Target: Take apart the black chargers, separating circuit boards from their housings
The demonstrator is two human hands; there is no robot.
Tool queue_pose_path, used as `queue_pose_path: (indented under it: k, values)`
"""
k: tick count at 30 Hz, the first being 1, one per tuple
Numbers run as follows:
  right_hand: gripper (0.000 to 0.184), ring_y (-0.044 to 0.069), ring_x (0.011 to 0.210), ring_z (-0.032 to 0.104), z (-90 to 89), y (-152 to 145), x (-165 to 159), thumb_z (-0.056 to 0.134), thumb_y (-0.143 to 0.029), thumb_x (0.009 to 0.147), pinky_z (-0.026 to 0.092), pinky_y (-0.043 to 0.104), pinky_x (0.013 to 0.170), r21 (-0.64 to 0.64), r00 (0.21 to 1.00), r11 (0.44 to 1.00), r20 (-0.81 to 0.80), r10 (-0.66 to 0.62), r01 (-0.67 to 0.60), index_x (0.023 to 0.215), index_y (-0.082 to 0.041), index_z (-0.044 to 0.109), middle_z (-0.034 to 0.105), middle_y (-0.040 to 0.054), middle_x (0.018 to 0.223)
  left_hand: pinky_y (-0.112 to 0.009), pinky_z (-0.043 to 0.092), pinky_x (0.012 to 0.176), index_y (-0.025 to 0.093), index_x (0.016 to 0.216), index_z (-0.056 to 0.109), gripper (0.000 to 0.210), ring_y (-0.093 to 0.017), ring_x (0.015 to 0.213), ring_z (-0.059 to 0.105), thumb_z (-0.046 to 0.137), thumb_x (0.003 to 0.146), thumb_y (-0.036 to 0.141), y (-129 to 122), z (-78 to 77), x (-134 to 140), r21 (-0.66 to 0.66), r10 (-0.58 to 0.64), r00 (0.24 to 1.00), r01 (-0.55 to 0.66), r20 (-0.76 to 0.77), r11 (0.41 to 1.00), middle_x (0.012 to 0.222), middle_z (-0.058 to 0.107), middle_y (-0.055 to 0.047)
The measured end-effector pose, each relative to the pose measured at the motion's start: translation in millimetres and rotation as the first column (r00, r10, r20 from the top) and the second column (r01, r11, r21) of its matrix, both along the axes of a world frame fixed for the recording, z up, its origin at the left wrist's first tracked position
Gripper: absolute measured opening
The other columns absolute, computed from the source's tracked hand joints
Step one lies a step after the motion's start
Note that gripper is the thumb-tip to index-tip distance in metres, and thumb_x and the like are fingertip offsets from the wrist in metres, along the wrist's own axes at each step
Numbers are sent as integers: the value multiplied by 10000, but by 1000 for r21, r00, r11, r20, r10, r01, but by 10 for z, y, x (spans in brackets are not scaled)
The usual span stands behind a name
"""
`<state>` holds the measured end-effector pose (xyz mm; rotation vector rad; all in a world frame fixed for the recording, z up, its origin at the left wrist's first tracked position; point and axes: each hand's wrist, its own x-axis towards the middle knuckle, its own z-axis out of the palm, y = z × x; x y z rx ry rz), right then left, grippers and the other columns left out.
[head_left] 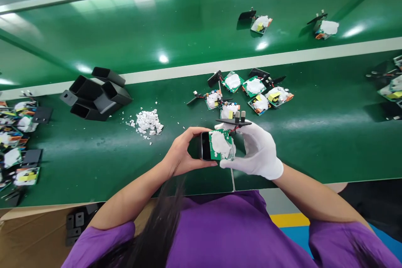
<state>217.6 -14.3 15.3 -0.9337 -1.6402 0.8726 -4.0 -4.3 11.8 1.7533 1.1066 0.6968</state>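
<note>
Bare, my left hand (181, 150) is wrapped round a black plastic case (205, 145), its opening turned to the right. A green circuit board (220, 144) covered with a lump of white compound sits at that opening; how far inside it reaches I cannot tell. My right hand (259, 150), in a white glove, grips the board's right end between thumb and fingers. Wired to the board, a black end plate (234, 122) with two metal plug pins stands above the gloved fingers. Just beyond lie several similar boards (253, 86) with white compound and black plates.
A heap of white crumbs (149, 122) lies left of my hands. Empty black cases (97, 94) are stacked farther left, near piled boards (25, 134) at the edge. More boards (392, 88) lie far right. Two boards (261, 24) rest on the green belt beyond the pale rail (188, 68).
</note>
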Motion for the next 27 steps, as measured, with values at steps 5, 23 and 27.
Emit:
queue_pose_path:
  k: [5,23,27]
  values:
    - [648,268,1050,750,73,4,6,902,-422,697,619,371,928,128,980,988,192,59,-84,1244,-220,620,754,116,1180,-358,591,924,232,1183,612,692,-246,1017,738,934,577,319,-6,-13,11,80,-17,999,20,-34,997,1123,746,-61]
    - [502,228,986,762,75,23,-65,817,-416,815,657,326,847,292,963,953,268,5,-86,1207,-219,573,753,92,1097,-334,593,877,222,1215,560,608,-231,1026,725,865,692,272,2,-67,-21,363,-78,997,70,6,929,1122,734,-83]
    - [508,238,970,767,78,12,-65,822,-403,810,666,343,827,295,957,951,289,-3,-86,1215,-231,568,755,91,1094,-343,592,881,225,1217,551,608,-238,1037,726,863,699,296,5,-62,-22,370,-82,997,75,4,926,1124,736,-86]
